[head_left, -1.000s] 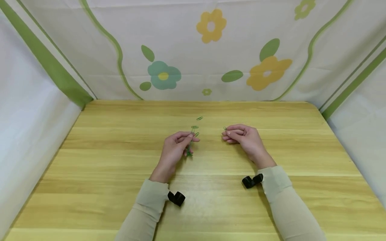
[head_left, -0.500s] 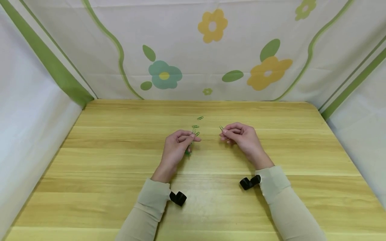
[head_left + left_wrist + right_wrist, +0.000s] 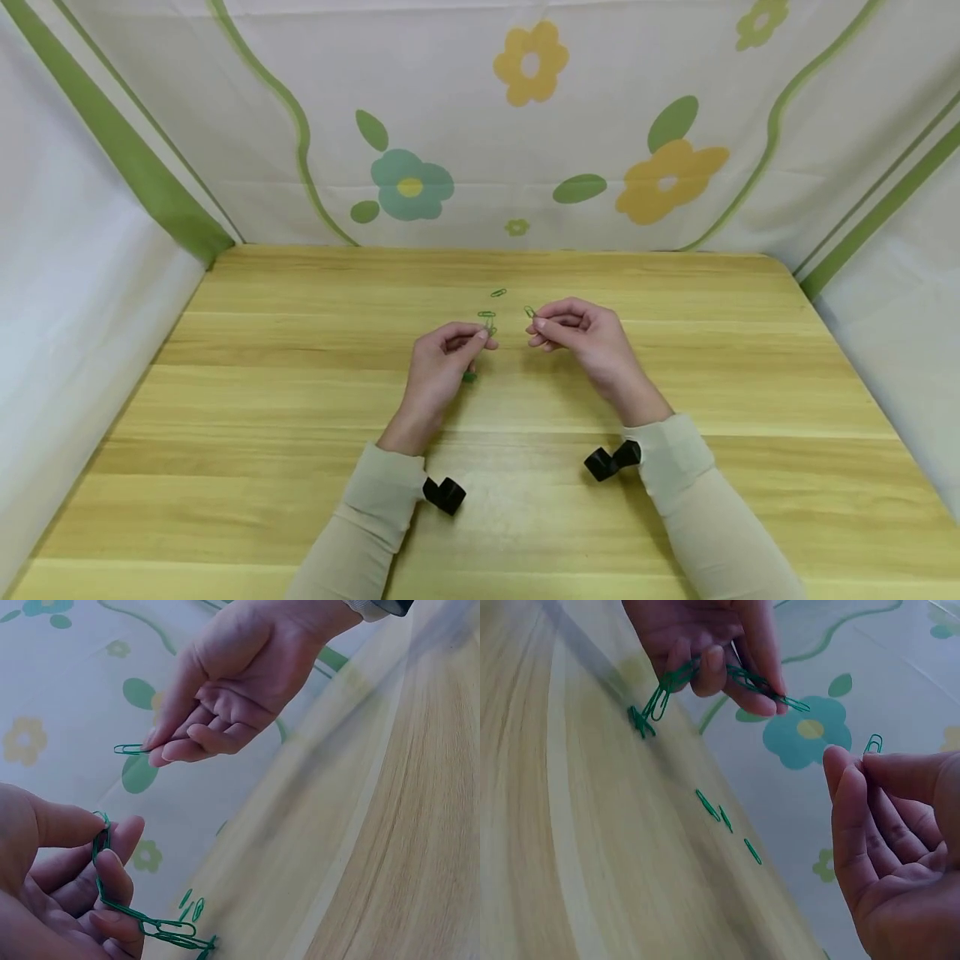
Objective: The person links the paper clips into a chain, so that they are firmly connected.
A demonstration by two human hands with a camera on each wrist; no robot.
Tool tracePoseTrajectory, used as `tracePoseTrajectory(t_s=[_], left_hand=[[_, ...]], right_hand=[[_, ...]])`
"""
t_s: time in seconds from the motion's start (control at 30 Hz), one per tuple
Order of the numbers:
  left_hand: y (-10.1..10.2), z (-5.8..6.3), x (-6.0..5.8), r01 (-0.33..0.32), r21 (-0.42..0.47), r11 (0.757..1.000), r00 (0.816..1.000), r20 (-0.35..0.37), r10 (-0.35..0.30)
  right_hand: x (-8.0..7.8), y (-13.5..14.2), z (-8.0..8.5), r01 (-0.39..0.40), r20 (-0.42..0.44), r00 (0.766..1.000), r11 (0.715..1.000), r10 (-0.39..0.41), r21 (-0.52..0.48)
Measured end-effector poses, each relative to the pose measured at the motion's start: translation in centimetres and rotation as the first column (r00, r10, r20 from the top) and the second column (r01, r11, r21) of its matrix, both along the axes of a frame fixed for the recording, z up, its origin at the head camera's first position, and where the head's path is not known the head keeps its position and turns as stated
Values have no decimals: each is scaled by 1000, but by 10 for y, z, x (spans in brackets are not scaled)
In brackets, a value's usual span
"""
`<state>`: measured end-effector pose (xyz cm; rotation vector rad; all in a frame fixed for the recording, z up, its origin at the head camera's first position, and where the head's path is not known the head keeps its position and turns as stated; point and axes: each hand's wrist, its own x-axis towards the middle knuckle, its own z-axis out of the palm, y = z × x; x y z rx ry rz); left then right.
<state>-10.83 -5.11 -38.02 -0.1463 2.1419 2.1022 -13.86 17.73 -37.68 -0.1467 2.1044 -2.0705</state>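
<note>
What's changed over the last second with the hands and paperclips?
The right hand, pinching a single green paperclip, has moved left and slightly forward, toward the left hand. Nothing new was gripped or released. The left hand stays nearly in place, still holding the paperclip chain; the loose paperclips haven't visibly moved.

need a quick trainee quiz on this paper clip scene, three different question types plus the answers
1. Fill in: the chain of green paper clips is held by the ____.
2. True or false: the single paper clip pinched by the right hand is apart from the chain.
3. How many loose paper clips lie on the table in the right wrist view? A) one B) three C) five

Key: 1. left hand; 2. true; 3. B
</note>
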Motion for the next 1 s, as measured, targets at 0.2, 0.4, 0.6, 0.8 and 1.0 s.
tracePoseTrajectory(t_s=[0.2, 0.4, 0.6, 0.8, 1.0], left_hand=[[2, 5, 0, 27, 1, 1000, 1000, -9, -27], [7, 8, 3, 32, 1, 999, 999, -4, -32], [7, 5, 5, 36, -26, 999, 999, 0, -36], [7, 6, 5, 54, -45, 998, 999, 12, -53], [9, 4, 5, 78, -59, 995, 997, 8, -78]], right_hand=[[3, -8, 4, -5, -11, 1000, 1000, 5, -3], [8, -13, 4, -17, -15, 1000, 1000, 18, 16], [12, -17, 2, -26, -24, 999, 999, 27, 34], [12, -21, -2, -26, -15, 1000, 998, 27, 66], [11, -22, -3, -16, -23, 1000, 996, 17, 83]])
